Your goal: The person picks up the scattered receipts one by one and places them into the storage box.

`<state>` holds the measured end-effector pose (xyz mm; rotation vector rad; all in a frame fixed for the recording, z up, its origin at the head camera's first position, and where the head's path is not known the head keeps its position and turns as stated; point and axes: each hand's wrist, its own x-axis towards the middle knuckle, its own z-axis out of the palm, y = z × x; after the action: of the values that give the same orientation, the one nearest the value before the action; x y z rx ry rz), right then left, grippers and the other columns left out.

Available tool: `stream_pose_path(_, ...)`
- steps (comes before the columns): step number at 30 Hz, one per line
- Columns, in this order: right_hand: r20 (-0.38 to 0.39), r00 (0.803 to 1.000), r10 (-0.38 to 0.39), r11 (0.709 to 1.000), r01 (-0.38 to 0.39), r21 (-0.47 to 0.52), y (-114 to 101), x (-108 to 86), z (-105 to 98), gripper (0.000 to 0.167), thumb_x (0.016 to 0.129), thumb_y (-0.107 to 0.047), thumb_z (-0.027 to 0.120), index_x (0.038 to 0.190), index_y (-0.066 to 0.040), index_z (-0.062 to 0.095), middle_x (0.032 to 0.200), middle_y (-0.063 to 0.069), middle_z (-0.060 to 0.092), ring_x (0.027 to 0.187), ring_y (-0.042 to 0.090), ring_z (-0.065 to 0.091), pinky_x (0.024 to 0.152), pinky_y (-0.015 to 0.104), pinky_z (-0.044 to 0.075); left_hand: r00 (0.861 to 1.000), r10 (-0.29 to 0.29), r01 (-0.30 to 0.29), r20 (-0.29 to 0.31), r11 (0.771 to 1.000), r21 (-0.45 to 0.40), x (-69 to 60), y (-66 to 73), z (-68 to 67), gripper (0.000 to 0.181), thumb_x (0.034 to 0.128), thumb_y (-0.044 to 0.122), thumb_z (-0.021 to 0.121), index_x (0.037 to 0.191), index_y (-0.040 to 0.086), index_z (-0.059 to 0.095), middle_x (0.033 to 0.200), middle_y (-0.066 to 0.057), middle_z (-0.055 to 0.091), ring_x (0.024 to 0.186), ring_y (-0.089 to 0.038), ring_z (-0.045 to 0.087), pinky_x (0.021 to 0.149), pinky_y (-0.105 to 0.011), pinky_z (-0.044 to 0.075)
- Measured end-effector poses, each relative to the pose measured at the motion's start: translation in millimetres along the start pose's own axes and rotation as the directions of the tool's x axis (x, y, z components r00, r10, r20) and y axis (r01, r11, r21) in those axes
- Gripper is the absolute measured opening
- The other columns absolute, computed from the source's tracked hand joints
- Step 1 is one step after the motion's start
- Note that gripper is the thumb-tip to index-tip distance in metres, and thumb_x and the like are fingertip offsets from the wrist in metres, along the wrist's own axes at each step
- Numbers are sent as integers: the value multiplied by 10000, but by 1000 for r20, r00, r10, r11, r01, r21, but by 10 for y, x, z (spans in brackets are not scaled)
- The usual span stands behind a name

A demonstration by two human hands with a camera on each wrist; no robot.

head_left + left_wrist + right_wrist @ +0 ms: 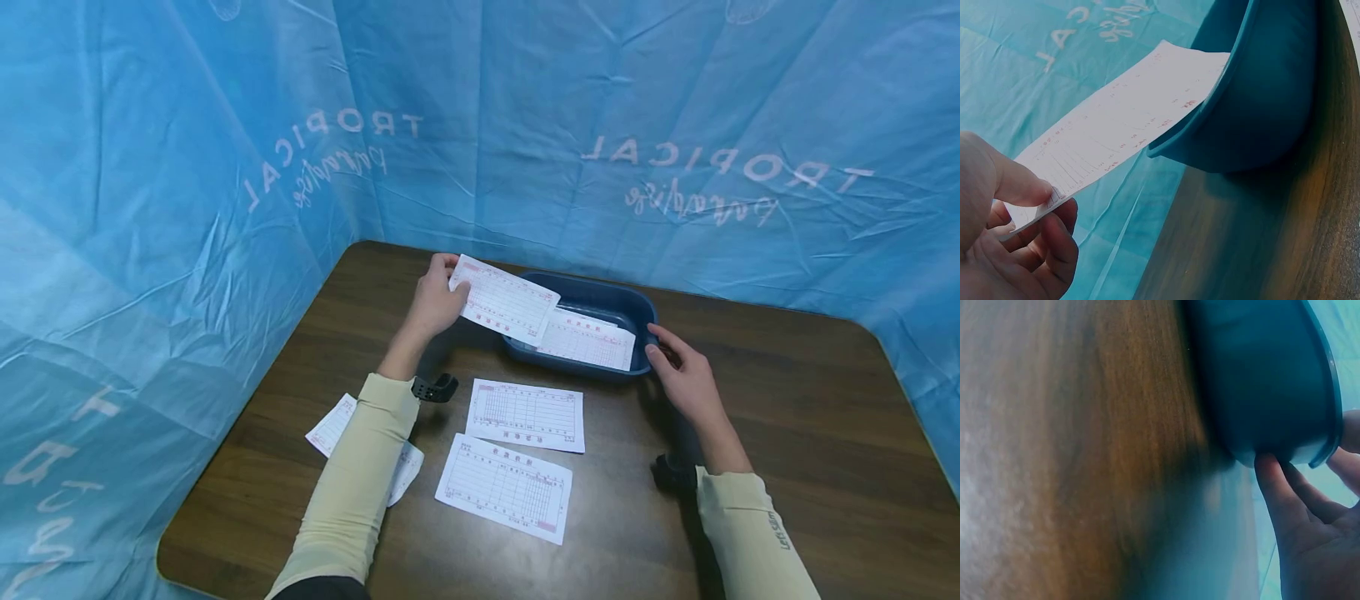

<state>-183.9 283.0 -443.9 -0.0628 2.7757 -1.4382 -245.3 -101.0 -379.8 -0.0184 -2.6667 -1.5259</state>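
Observation:
My left hand (440, 298) pinches one end of a white printed receipt slip (504, 298) between thumb and fingers. In the left wrist view, the slip (1122, 112) slants from that hand (1016, 219) to the rim of a dark blue plastic basin (1260, 106). More receipt slips (588, 340) lie inside the basin (573, 364). At the basin's right end, my right hand (686, 375) holds its rim and outer wall. The right wrist view shows this hand (1316, 519) with its fingertips against the basin wall (1266, 381); part of its grip is cut off.
Two receipt slips (527, 415) lie flat on the brown wooden table (615, 517), in front of the basin. Further slips (332, 423) lie partly hidden under the left forearm. A blue printed cloth (480, 125) hangs behind and left of the table.

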Motion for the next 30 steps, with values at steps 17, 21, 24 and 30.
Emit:
stream_pose_path(17,-2,1000,22,1000,-22,4,-4,-13,7,579,993,-495,419,1492,-208,368,1474,196,367,1294,404,380,994,605,327,1000,-6,6,27,1000,12,11,108,179,430,976,142,535,1364,85,360,1210,-127,537,884,-199,583,725,-333,486)
stream_pose_path(21,-3,1000,23,1000,-23,-2,-18,-15,-3,573,997,-486,416,1493,-204,366,1474,202,362,1297,411,373,991,612,325,999,4,-4,43,1000,-4,20,121,233,433,974,143,543,1362,92,357,1207,-128,536,876,-197,593,714,-328,499)
stream_pose_path(24,-4,1000,24,1000,-24,-2,-28,-16,-5,559,1004,-464,417,1493,-198,364,1469,209,365,1300,415,369,987,616,324,999,3,-3,54,1000,-15,25,123,282,431,976,152,546,1360,99,357,1209,-122,533,871,-191,597,710,-316,506)
stream_pose_path(30,-2,1000,29,1000,-29,0,-41,-21,-2,550,1009,-447,419,1495,-199,360,1466,215,366,1303,419,362,985,621,320,998,2,1,69,999,-40,33,142,371,428,976,163,554,1355,110,364,1222,-112,530,885,-186,593,717,-308,509)
